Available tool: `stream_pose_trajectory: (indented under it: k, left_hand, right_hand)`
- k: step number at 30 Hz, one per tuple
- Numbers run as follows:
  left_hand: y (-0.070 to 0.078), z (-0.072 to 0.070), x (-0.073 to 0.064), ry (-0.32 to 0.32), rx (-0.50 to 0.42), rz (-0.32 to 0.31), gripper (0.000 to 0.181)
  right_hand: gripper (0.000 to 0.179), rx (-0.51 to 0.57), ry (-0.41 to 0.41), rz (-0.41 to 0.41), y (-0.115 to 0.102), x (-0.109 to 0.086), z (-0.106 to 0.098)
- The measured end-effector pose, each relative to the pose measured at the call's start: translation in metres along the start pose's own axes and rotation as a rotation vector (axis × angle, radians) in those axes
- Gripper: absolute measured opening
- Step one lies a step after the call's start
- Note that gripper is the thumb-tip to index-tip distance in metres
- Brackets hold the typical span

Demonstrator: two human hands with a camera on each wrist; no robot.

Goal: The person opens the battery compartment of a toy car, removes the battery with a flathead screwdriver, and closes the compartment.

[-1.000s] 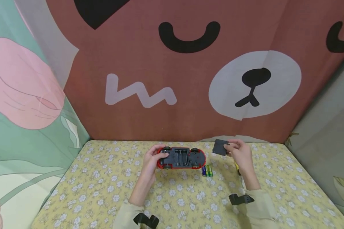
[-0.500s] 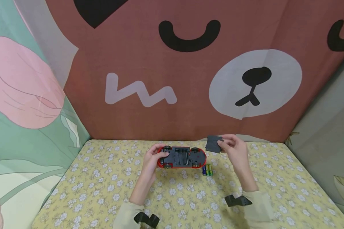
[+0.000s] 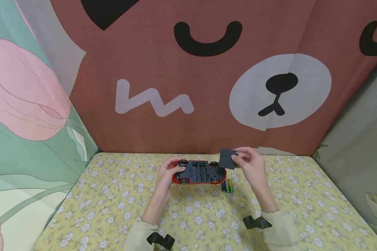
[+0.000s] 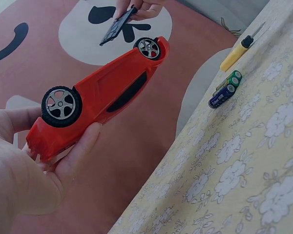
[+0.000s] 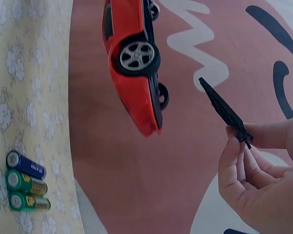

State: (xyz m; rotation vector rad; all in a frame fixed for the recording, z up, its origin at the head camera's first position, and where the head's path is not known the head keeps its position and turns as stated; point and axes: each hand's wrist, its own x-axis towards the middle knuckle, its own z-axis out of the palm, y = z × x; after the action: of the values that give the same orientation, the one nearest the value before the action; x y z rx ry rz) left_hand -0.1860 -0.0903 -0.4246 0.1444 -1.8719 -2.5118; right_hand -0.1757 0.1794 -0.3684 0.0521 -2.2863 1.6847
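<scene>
A red toy car (image 3: pixel 199 172) is held upside down above the table, its black underside facing up with an open battery compartment in the middle. My left hand (image 3: pixel 167 176) grips one end of it, thumb on the underside. Between thumb and fingers my right hand (image 3: pixel 251 165) pinches a flat black battery cover (image 3: pixel 227 159), which overlaps the car's right end in the head view. In the right wrist view the cover (image 5: pixel 222 109) shows edge-on, apart from the car (image 5: pixel 132 63). The compartment holds no batteries.
Three batteries (image 3: pixel 227 186), one blue and two green, lie side by side on the flowered tablecloth (image 3: pixel 188 216) below the car. A yellow-handled screwdriver (image 4: pixel 234 56) lies behind them in the left wrist view. A bear-print curtain (image 3: pixel 182 132) hangs behind the table.
My right hand has moved left with the battery cover, from right of the toy car to its right end. The left hand and the car have stayed nearly still.
</scene>
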Motion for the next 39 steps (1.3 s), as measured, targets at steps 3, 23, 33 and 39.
stream_pose_trajectory:
  k: [3,23,33,39]
  left_hand:
    - [0.0,0.0,0.0,0.002,-0.007,0.0,0.037]
    - [0.001,0.002,-0.001,-0.002,-0.002,-0.016,0.03]
    - [0.001,0.002,-0.002,-0.005,0.003,-0.007,0.034]
    - [-0.001,0.003,-0.001,-0.015,0.011,-0.008,0.032]
  right_hand:
    - [0.023,0.006,-0.011,-0.004,-0.002,-0.002,0.004]
    - [0.022,0.021,-0.129,-0.006,-0.002,-0.012,0.033]
    - [0.024,0.037,-0.15,0.024,-0.003,-0.015,0.042]
    - [0.025,0.021,-0.169,0.023,-0.003,-0.018,0.046]
